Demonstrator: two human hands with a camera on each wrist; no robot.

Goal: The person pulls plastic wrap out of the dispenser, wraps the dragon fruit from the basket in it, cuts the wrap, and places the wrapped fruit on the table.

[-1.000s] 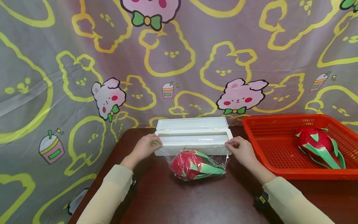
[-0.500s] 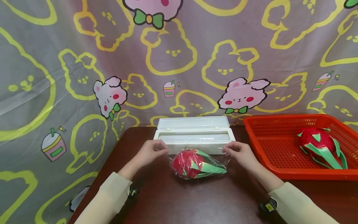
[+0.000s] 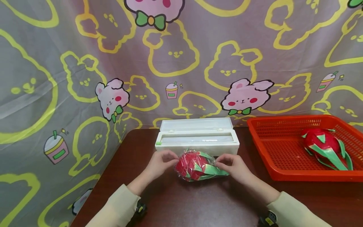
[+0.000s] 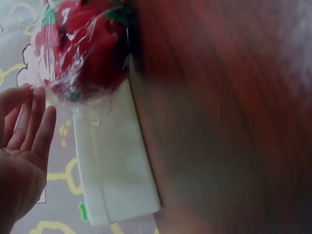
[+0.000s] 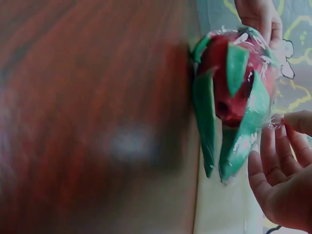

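A toy-like red dragon fruit (image 3: pixel 193 165) with green leaves lies on the table, covered over its top by clear cling film (image 3: pixel 211 160). At its left end my left hand (image 3: pixel 162 162) pinches an edge of the film between thumb and fingertip, the other fingers loosely extended. On the opposite side my right hand (image 3: pixel 234 167) pinches the film near the leaf tips; the right wrist view shows the gathered film between thumb and index finger. Right behind the fruit stands a white cling film dispenser (image 3: pixel 195 148), its lid (image 3: pixel 195 124) raised and a roll inside.
To the right, a red plastic basket (image 3: pixel 272 176) holds a second dragon fruit (image 3: pixel 321 143). A green piece (image 3: pixel 158 143) sits at the dispenser's left front edge. Behind the dark wooden table (image 3: pixel 193 205) hangs a cartoon-print curtain (image 3: pixel 195 85).
Both hands have come inward and nearer from the dispenser's front edge. The film that stretched up to the dispenser is now drawn in close around the dragon fruit.
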